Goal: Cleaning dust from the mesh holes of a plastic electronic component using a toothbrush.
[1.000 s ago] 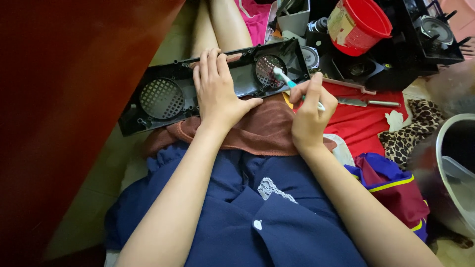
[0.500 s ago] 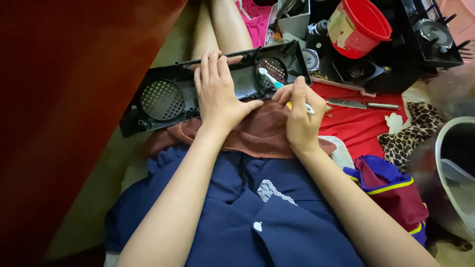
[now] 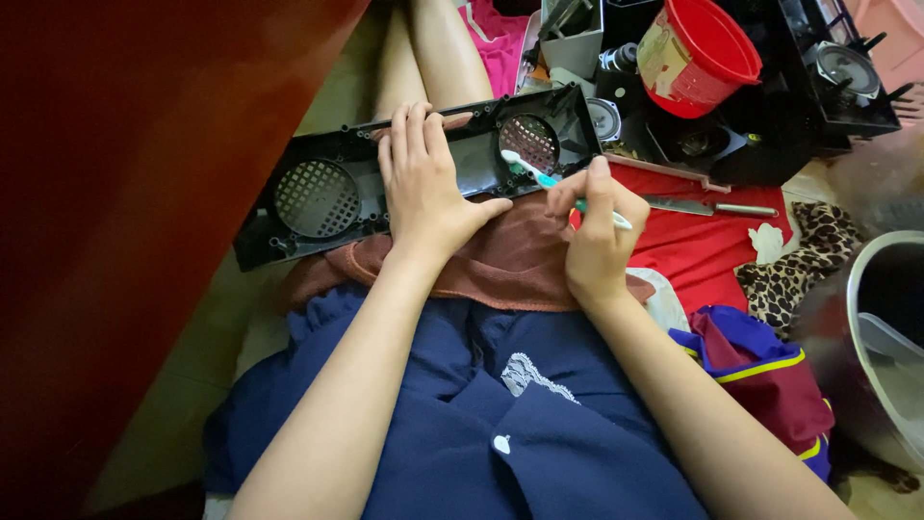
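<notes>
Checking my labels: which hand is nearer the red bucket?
Right. The right hand is below-left of the red bucket; the left hand lies farther left.

Speaker panel [image 3: 327, 197] lies across the lap, bucket [image 3: 698, 56] behind, knife [image 3: 707, 206] right

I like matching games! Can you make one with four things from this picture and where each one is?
Things:
1. toothbrush
2. black speaker panel
3. red bucket
4. knife

Places:
a. lying on the red cloth
b. across the lap, under the left hand
c. tilted among the clutter at the top
d. pinched in the right hand, bristles at a round grille

Pairs: 1-d, 2-b, 3-c, 4-a
</notes>
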